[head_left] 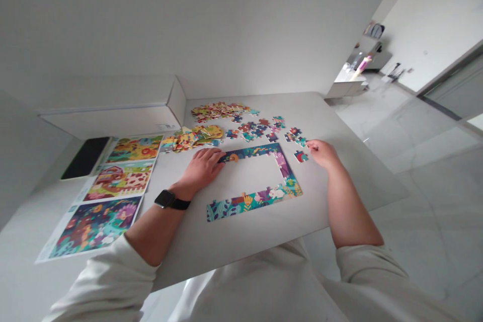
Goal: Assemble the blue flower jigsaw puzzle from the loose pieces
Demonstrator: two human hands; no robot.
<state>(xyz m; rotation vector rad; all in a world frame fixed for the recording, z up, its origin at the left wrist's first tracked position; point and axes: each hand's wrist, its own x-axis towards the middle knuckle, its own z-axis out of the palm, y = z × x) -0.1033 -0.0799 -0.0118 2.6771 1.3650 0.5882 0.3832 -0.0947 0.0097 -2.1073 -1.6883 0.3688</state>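
A partly joined jigsaw border lies on the table, its top, right and bottom sides linked and its left side open. My left hand rests flat at the upper left end of the border, fingers stretched out and fingertips touching it. To the right of the border, my right hand is closed in a pinch at the edge of a teal puzzle piece. Just below that sits a red and teal puzzle piece. Loose dark puzzle pieces are scattered above the border.
Yellow puzzle pieces and another pile lie farther back. At left are printed picture sheets, a black phone and a white box against the wall. The table ends at right above a tiled floor.
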